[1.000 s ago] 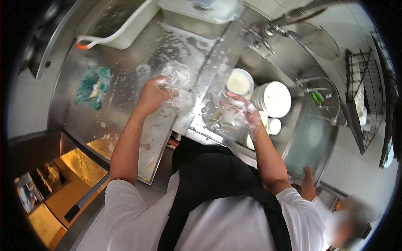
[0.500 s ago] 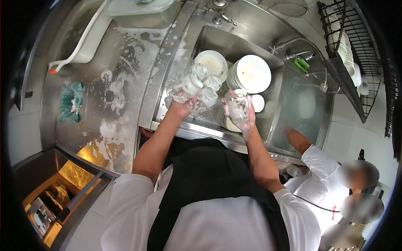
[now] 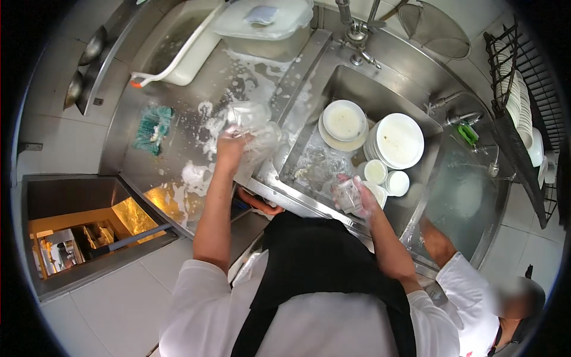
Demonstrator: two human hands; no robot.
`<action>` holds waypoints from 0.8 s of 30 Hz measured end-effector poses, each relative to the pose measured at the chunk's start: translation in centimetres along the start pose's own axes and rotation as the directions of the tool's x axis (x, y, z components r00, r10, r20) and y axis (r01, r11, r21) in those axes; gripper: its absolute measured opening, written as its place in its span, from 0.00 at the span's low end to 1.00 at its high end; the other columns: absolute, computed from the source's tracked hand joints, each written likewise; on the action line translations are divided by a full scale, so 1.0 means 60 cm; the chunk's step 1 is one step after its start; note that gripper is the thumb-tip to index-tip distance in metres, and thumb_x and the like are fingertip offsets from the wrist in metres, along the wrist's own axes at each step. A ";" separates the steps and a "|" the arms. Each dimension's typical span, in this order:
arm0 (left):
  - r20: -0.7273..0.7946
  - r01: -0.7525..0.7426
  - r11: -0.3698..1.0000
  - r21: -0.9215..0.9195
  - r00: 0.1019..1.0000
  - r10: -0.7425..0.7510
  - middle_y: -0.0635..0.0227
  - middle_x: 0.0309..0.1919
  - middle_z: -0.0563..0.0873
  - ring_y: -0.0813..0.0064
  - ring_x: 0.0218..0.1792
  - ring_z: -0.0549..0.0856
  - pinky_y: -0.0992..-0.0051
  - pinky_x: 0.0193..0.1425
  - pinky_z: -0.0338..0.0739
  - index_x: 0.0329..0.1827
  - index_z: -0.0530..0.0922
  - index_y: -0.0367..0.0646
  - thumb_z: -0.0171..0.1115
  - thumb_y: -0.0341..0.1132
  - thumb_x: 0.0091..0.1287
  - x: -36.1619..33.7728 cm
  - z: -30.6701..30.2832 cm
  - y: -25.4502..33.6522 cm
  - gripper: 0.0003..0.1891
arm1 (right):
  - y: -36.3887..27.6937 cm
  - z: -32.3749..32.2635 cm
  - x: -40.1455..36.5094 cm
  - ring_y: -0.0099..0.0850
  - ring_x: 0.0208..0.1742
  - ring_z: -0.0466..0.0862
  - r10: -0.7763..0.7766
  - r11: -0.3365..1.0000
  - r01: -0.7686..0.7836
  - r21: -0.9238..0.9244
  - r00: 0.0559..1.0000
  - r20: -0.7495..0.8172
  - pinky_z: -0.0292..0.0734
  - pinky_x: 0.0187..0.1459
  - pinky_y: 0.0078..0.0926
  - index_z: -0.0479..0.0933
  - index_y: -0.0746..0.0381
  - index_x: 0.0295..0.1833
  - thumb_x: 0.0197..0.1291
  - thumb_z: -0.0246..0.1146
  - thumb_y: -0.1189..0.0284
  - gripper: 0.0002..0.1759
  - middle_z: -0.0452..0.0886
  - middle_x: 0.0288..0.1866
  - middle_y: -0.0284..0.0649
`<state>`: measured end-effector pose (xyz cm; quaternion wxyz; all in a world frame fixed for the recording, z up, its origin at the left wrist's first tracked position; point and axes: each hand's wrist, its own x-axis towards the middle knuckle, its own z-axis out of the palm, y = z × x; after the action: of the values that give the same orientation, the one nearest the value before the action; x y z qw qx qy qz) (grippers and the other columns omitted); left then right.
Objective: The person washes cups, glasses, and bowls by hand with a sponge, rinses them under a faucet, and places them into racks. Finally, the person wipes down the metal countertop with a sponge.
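Several clear, wet glasses are bunched in the left hand, which is closed around them. It is raised over the soapy counter, just beside the sink's left rim. The left arm is stretched forward, almost straight, with the wrist lifted. One more glass, streaked with suds, sits in the right hand, fingers wrapped round it, over the sink at its front edge. That elbow is bent, close to the body. Stacked plates and small bowls lie in the sink. A green cloth lies toward the counter's left edge. Another person's arm reaches into the next basin.
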<state>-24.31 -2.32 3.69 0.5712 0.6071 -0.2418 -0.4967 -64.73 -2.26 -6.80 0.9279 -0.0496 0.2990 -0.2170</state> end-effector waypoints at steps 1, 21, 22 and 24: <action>-0.083 -0.010 0.983 0.181 0.996 0.026 0.60 0.39 0.88 0.67 0.37 0.87 0.70 0.45 0.82 0.47 0.82 0.31 0.69 0.26 0.57 0.007 -0.018 0.015 0.14 | 0.002 0.013 0.003 0.47 0.47 0.84 0.003 0.998 -0.004 -0.067 1.000 -0.016 0.84 0.46 0.50 0.62 0.55 0.74 0.72 0.52 0.48 0.33 0.79 0.55 0.51; -0.101 0.080 0.124 0.989 0.978 0.181 0.47 0.53 0.81 0.47 0.55 0.82 0.56 0.61 0.77 0.59 0.80 0.45 0.69 0.36 0.56 0.112 -0.216 0.042 0.25 | 0.069 0.137 0.196 0.36 0.56 0.80 -0.180 0.917 0.140 -0.374 0.981 -0.076 0.81 0.53 0.36 0.62 0.52 0.74 0.71 0.59 0.63 0.28 0.75 0.60 0.43; -0.102 0.078 0.149 0.986 0.982 0.160 0.47 0.53 0.80 0.47 0.55 0.82 0.56 0.61 0.77 0.59 0.80 0.46 0.68 0.35 0.56 0.116 -0.214 0.044 0.24 | 0.069 0.150 0.215 0.36 0.56 0.80 -0.180 0.914 0.141 -0.380 0.981 -0.068 0.81 0.53 0.36 0.62 0.52 0.74 0.71 0.59 0.63 0.28 0.75 0.60 0.43; -0.097 0.070 0.176 0.982 0.984 0.151 0.48 0.54 0.80 0.46 0.54 0.82 0.56 0.61 0.77 0.58 0.80 0.47 0.67 0.35 0.56 0.126 -0.210 0.050 0.23 | 0.062 0.208 0.260 0.30 0.61 0.76 -0.368 0.640 0.364 -0.677 0.918 0.146 0.76 0.57 0.30 0.61 0.52 0.74 0.66 0.64 0.68 0.32 0.74 0.62 0.40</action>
<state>-9.45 -3.78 2.18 0.0800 0.8651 -0.4699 -0.1559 -44.83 -6.15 -5.78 0.7772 -0.4510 0.3440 -0.2725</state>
